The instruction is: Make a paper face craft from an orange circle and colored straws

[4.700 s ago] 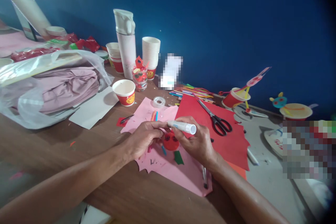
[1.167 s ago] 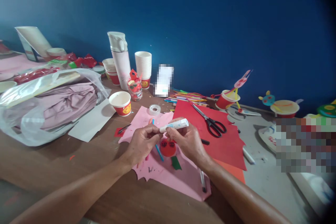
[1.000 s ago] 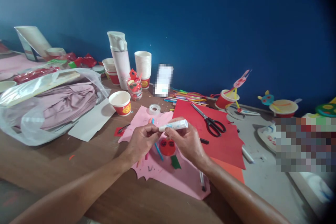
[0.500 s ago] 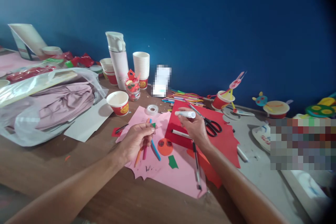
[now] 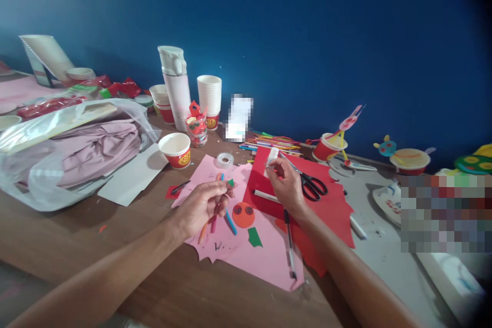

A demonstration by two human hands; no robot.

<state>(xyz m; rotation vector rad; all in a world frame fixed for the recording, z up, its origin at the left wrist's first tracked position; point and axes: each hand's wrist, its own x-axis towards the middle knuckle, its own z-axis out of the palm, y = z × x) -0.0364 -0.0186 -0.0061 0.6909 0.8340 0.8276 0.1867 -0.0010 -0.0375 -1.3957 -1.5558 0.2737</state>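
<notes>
"White tube [image 5: 273, 154] and green scrap [image 5: 230, 183]: how do the arms stand to them?"

"Both extend over the brown counter [image 5: 154, 251]. The left forearm [image 5: 115, 272] slants up from the lower left corner of the frame, the right forearm [image 5: 346, 269] from the lower right, and they draw nearer each other toward the middle."

"And at the ends of them?"

"The left hand [image 5: 203, 202] is near the centre of the frame, thumb and forefinger meeting at the tips, the other fingers curled below. The right hand [image 5: 287, 184] sits right of centre and a little higher, its fingers bent."

"What's underneath?"

"The red sheet [image 5: 333, 218] under the right hand, with the scissors [image 5: 303, 178] just to its right. The left hand is over the pink sheet [image 5: 265, 264], and the orange disc [image 5: 244, 216] lies near it, lower and to the right."

"Where exactly is the white tube?"

"Right of centre, over the red sheet, at the right hand's fingertips. Whether they grip it, I can't tell."

"The green scrap?"

"Centre of the frame, clamped between the left thumb and forefinger."
</notes>
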